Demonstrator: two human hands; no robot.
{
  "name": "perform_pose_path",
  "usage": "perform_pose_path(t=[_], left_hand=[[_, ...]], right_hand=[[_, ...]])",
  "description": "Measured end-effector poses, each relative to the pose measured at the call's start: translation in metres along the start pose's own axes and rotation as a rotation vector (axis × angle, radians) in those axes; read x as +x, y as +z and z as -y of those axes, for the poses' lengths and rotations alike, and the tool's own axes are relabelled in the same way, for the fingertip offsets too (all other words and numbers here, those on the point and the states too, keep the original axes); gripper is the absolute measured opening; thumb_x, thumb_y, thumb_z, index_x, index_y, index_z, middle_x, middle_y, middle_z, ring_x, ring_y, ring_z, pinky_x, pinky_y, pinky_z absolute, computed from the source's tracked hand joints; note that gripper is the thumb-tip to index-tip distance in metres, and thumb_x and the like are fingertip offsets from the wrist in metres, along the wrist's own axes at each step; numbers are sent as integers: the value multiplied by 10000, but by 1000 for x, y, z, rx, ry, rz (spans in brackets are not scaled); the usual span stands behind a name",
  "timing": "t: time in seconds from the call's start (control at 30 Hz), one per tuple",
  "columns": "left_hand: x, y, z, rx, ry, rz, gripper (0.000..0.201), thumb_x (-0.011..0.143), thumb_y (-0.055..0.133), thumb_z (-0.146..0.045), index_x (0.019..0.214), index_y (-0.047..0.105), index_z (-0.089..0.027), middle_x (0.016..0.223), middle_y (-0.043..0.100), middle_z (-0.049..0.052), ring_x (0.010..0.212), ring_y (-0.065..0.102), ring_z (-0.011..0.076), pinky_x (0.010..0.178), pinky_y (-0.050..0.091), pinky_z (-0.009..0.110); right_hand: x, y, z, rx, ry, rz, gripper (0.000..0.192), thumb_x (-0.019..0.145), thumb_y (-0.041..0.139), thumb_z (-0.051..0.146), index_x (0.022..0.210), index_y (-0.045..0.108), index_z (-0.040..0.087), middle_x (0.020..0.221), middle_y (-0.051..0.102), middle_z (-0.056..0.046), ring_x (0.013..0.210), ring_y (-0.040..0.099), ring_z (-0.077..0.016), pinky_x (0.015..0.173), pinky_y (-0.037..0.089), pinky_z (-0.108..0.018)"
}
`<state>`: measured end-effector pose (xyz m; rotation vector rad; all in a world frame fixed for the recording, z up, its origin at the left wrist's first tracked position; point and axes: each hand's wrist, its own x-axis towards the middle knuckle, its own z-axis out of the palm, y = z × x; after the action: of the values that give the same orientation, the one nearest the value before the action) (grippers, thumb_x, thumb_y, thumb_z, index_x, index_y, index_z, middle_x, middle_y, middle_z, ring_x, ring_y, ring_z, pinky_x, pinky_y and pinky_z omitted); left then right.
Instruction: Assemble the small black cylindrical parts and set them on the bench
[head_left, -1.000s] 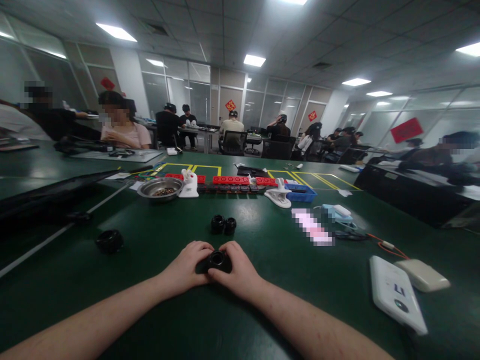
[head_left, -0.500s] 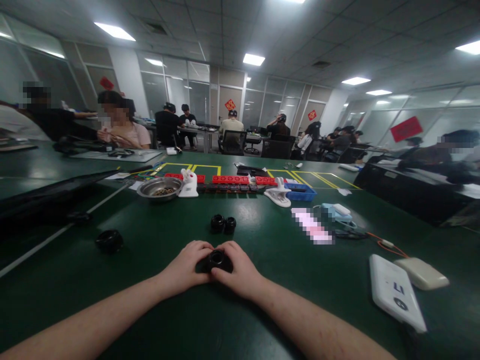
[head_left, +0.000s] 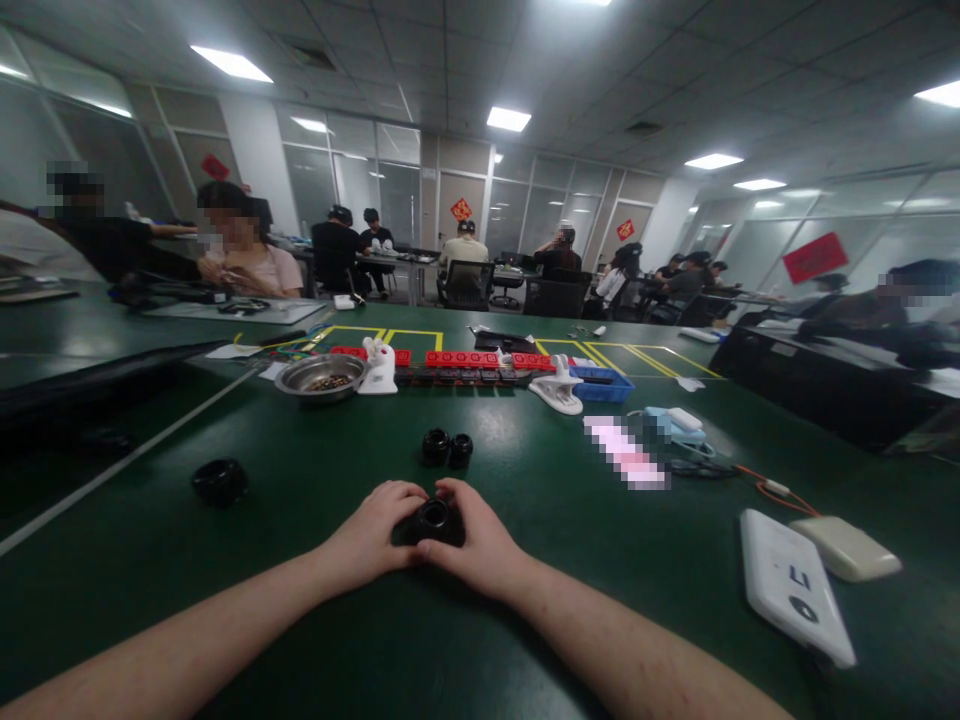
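Note:
My left hand (head_left: pixel 377 530) and my right hand (head_left: pixel 480 540) curl from both sides around a black, glossy part with a round hole on top (head_left: pixel 433 516). Its lower body is dark and partly hidden by my fingers. The thumbs press near its front edge, while the other fingers bend round its back. Just beyond my hands, two ridged black rings (head_left: pixel 436 447) stand side by side, the right one smaller. Off to the left lies a larger ridged black ring (head_left: pixel 219 482).
A metal bowl (head_left: pixel 294 388) with small pieces, white clamps (head_left: pixel 561 388), red strips (head_left: pixel 462 359) and a blue tray (head_left: pixel 615 388) line the middle of the green table (head_left: pixel 330 660). On the right lie a white device (head_left: pixel 795 590), a beige case (head_left: pixel 847 546) and cables. Several people sit farther back.
My right fingers have loosened slightly, and a small gap shows between the two hands' fingertips behind the black part. The part and the surrounding things stay in place.

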<state>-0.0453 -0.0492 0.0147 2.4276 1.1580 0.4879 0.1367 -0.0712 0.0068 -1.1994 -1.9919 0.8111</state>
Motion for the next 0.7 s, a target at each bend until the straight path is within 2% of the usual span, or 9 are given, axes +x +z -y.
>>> perform_pose_path(t=[0.1, 0.2, 0.27, 0.33, 0.4, 0.47, 0.57, 0.63, 0.7], left_hand=[[0, -1, -1, 4, 7, -2, 341, 672, 632, -325, 997, 574, -235, 1070, 521, 41, 1011, 456, 250, 885, 373, 397], [-1, -1, -2, 0, 10, 5, 350, 677, 635, -342, 1005, 571, -238, 1075, 519, 41, 1013, 454, 248, 885, 373, 392], [-1, -1, -2, 0, 6, 6, 355, 669, 642, -347, 1000, 574, -236, 1078, 519, 41, 1016, 452, 251, 886, 373, 392], [-1, 0, -1, 2, 8, 3, 354, 663, 645, -338, 995, 576, -235, 1079, 518, 40, 1017, 452, 251, 889, 371, 391], [0, 1, 1, 3, 6, -1, 357, 659, 647, -320, 998, 574, -232, 1078, 517, 42, 1016, 452, 249, 891, 369, 390], [0, 1, 2, 0, -1, -5, 369, 650, 653, -309, 1000, 572, -225, 1072, 517, 44, 1013, 454, 249, 893, 368, 388], [0, 2, 4, -9, 2, -6, 368, 649, 655, -319, 997, 575, -227, 1071, 514, 42, 1011, 454, 249, 886, 374, 382], [0, 2, 4, -14, 5, -8, 369, 652, 656, -323, 999, 572, -230, 1071, 512, 41, 1011, 454, 247, 883, 377, 380], [0, 2, 5, -16, 7, -13, 367, 653, 658, -324, 996, 572, -227, 1070, 512, 42, 1012, 453, 246, 884, 376, 378]], right_hand=[[0, 1, 1, -41, 42, -38, 488, 623, 667, 373, 1026, 458, 192, 939, 524, -37, 830, 513, -186, 721, 429, -325], [1, -1, 1, -57, -55, -6, 366, 657, 630, 242, 992, 488, 197, 950, 520, -28, 865, 506, -170, 763, 417, -305], [1, -1, 1, -27, -88, 22, 429, 660, 622, 202, 1058, 462, 203, 1024, 509, -36, 929, 494, -171, 821, 396, -308], [1, 0, 0, 7, -35, 8, 539, 643, 655, 256, 1120, 409, 203, 1054, 499, -46, 947, 492, -183, 830, 395, -326], [1, 2, 0, 4, 45, -28, 567, 611, 685, 332, 1091, 412, 201, 992, 511, -37, 884, 508, -187, 771, 419, -329], [1, 3, 0, -35, 74, -55, 477, 594, 694, 341, 986, 461, 199, 897, 514, -15, 803, 510, -176, 704, 428, -314], [2, 2, 1, -51, -5, -42, 371, 617, 673, 258, 938, 495, 202, 900, 510, -12, 818, 507, -169, 721, 422, -307], [2, 1, 2, -20, -66, -6, 422, 628, 656, 210, 1014, 484, 210, 985, 506, -26, 902, 500, -177, 789, 406, -317], [1, 1, 2, 13, -56, 0, 542, 624, 669, 233, 1109, 429, 210, 1057, 491, -44, 957, 487, -189, 833, 390, -334]])
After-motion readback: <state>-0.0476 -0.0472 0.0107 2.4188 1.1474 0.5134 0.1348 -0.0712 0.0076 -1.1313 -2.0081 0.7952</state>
